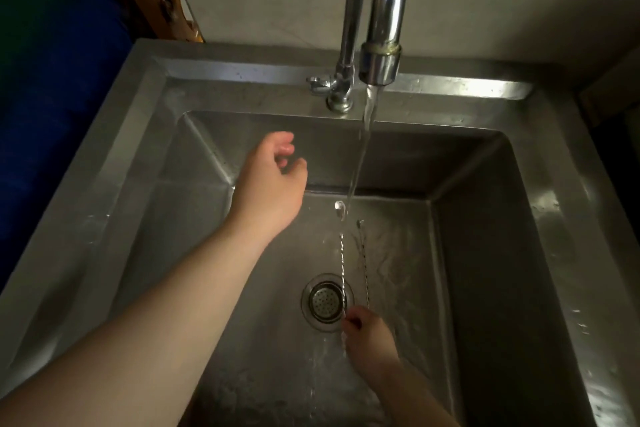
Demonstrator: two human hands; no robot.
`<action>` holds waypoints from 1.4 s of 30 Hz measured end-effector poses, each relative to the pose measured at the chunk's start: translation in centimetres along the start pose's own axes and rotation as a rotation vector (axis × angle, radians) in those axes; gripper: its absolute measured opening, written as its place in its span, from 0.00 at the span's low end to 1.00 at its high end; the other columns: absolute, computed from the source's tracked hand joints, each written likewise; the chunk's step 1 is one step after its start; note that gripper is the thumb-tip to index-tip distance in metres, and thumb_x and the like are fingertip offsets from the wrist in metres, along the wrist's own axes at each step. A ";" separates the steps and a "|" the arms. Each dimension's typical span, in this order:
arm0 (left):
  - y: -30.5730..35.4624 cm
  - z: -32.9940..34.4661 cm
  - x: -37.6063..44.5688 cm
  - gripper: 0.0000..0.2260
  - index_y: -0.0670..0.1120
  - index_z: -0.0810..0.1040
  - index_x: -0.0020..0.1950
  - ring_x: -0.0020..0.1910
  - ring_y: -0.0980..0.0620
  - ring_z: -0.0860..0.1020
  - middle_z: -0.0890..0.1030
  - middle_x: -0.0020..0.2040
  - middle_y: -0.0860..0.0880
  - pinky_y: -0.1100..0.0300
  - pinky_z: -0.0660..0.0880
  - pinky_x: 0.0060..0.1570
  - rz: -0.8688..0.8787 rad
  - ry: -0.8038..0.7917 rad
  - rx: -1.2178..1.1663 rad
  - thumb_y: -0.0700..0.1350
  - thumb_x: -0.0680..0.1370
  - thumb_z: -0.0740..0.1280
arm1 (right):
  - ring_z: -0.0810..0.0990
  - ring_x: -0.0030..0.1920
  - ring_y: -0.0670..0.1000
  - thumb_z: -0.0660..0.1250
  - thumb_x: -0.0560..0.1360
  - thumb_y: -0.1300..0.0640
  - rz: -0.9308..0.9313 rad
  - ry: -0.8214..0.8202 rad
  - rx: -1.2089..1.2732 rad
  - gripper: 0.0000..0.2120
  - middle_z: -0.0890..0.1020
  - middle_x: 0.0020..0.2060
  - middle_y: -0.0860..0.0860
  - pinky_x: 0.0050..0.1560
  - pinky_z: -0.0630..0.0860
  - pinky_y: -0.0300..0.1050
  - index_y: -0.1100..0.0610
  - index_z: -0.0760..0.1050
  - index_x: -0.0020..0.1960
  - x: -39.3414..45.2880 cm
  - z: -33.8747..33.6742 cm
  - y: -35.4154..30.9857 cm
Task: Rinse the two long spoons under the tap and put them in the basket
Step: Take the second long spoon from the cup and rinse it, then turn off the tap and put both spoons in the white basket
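Observation:
Two long thin twisted-handle spoons [343, 263] lie side by side above the floor of the steel sink, pointing away from me. The left one's bowl [340, 207] sits in the water stream; the right spoon [364, 263] ends at a small tip. My right hand [369, 340] is low in the basin by the drain, fingers closed on the near ends of both spoons. My left hand [272, 180] hovers over the left back of the basin, below the tap lever, fingers loosely curled and holding nothing. No basket is in view.
A chrome tap [384, 28] runs water [363, 149] down into the steel sink [194, 94]. The tap lever [320, 84] is at the back rim. A round drain strainer [325, 302] sits in the basin floor. A blue container [52, 97] stands at the left.

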State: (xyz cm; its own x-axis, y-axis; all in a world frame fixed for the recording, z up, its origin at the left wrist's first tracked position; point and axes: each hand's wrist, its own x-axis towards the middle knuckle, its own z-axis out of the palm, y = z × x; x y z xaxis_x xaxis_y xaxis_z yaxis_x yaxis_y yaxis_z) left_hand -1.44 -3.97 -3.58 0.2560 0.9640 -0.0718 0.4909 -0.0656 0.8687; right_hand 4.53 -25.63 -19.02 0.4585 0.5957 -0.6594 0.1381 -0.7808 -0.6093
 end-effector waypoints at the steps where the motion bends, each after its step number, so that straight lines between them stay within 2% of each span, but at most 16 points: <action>1: 0.3 -0.1 0.5 0.17 0.51 0.73 0.66 0.56 0.56 0.76 0.78 0.59 0.54 0.70 0.68 0.49 0.048 0.003 0.051 0.44 0.78 0.67 | 0.75 0.35 0.49 0.65 0.74 0.62 0.032 0.005 -0.035 0.09 0.77 0.30 0.48 0.32 0.68 0.40 0.54 0.75 0.36 0.6 0.6 0.5; 4: 1.0 -0.7 2.2 0.20 0.51 0.70 0.69 0.59 0.57 0.74 0.75 0.65 0.53 0.66 0.66 0.54 0.185 -0.005 0.154 0.45 0.78 0.66 | 0.79 0.41 0.56 0.64 0.75 0.63 0.101 0.017 -0.098 0.11 0.80 0.35 0.54 0.37 0.71 0.44 0.54 0.73 0.34 1.9 2.1 1.6; 7: 1.8 -1.0 3.9 0.23 0.50 0.67 0.73 0.65 0.54 0.72 0.72 0.70 0.53 0.60 0.69 0.61 0.302 -0.008 0.238 0.45 0.78 0.65 | 0.82 0.46 0.59 0.64 0.73 0.63 0.147 0.053 -0.151 0.07 0.84 0.43 0.60 0.43 0.74 0.44 0.57 0.79 0.39 3.1 3.0 2.2; 9: 2.3 -0.8 4.8 0.25 0.49 0.65 0.75 0.68 0.52 0.70 0.68 0.72 0.51 0.55 0.69 0.66 0.366 -0.039 0.263 0.44 0.78 0.64 | 0.81 0.48 0.57 0.62 0.73 0.63 0.158 0.072 -0.178 0.08 0.83 0.48 0.60 0.46 0.74 0.42 0.54 0.78 0.43 3.7 3.4 2.2; 13: 3.1 0.1 5.9 0.28 0.48 0.63 0.77 0.70 0.50 0.68 0.66 0.74 0.50 0.51 0.68 0.68 0.431 -0.114 0.311 0.39 0.77 0.63 | 0.80 0.54 0.55 0.61 0.75 0.63 0.167 0.142 -0.224 0.11 0.82 0.54 0.57 0.53 0.74 0.41 0.59 0.79 0.55 4.8 3.8 2.2; 18: 3.1 0.4 6.1 0.28 0.47 0.64 0.76 0.68 0.48 0.71 0.66 0.73 0.49 0.48 0.71 0.65 0.435 -0.118 0.318 0.36 0.76 0.62 | 0.81 0.53 0.58 0.65 0.71 0.66 0.186 0.179 -0.168 0.12 0.82 0.53 0.59 0.52 0.74 0.44 0.60 0.79 0.53 5.2 4.0 2.0; 21: 3.0 0.3 5.8 0.28 0.47 0.64 0.76 0.67 0.48 0.71 0.66 0.73 0.50 0.50 0.71 0.65 0.434 -0.128 0.309 0.35 0.75 0.62 | 0.80 0.54 0.59 0.62 0.74 0.66 0.168 0.210 -0.090 0.10 0.81 0.53 0.60 0.52 0.74 0.44 0.61 0.78 0.53 5.5 4.0 2.2; 24: 3.1 0.3 5.6 0.29 0.46 0.64 0.76 0.67 0.48 0.71 0.65 0.74 0.50 0.50 0.70 0.66 0.436 -0.131 0.313 0.34 0.75 0.62 | 0.79 0.54 0.58 0.59 0.78 0.63 0.183 0.184 -0.095 0.10 0.80 0.54 0.59 0.43 0.72 0.39 0.60 0.76 0.55 5.7 3.9 2.2; 25: 3.1 0.3 5.5 0.29 0.46 0.64 0.76 0.67 0.48 0.71 0.65 0.74 0.50 0.51 0.70 0.66 0.434 -0.131 0.314 0.34 0.75 0.62 | 0.79 0.55 0.57 0.59 0.78 0.62 0.180 0.172 -0.119 0.09 0.79 0.55 0.58 0.42 0.71 0.39 0.60 0.75 0.57 5.8 3.9 2.3; 27: 3.1 0.2 5.4 0.29 0.46 0.63 0.76 0.66 0.50 0.71 0.65 0.74 0.50 0.53 0.69 0.66 0.430 -0.134 0.321 0.34 0.75 0.62 | 0.78 0.55 0.56 0.60 0.78 0.63 0.158 0.189 -0.176 0.09 0.79 0.55 0.58 0.46 0.70 0.41 0.60 0.74 0.57 5.9 3.7 2.4; 32: 2.9 0.1 5.2 0.30 0.48 0.63 0.76 0.65 0.51 0.72 0.65 0.74 0.52 0.57 0.71 0.64 0.435 -0.144 0.323 0.34 0.75 0.62 | 0.79 0.53 0.58 0.62 0.78 0.59 0.130 0.201 -0.183 0.08 0.80 0.53 0.60 0.48 0.72 0.43 0.62 0.74 0.55 5.8 3.8 2.8; 35: 2.6 -0.1 4.9 0.30 0.49 0.62 0.76 0.65 0.52 0.72 0.64 0.74 0.54 0.55 0.73 0.62 0.452 -0.160 0.330 0.34 0.75 0.61 | 0.80 0.50 0.59 0.62 0.78 0.58 0.113 0.220 -0.155 0.07 0.81 0.49 0.60 0.46 0.73 0.45 0.61 0.75 0.51 5.7 3.8 3.0; 42: 2.1 0.1 4.4 0.30 0.48 0.63 0.76 0.66 0.52 0.72 0.64 0.75 0.52 0.57 0.70 0.65 0.470 -0.153 0.331 0.32 0.75 0.61 | 0.80 0.46 0.58 0.62 0.76 0.58 0.112 0.226 -0.138 0.04 0.81 0.46 0.58 0.44 0.72 0.45 0.58 0.75 0.47 5.6 3.7 3.3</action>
State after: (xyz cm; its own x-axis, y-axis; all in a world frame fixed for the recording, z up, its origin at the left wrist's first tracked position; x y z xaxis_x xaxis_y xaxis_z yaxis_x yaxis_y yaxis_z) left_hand 0.82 0.15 -2.14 0.6141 0.7655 0.1922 0.5233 -0.5772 0.6269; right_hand 4.31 -24.16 -26.35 0.6595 0.4595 -0.5949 0.1867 -0.8668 -0.4625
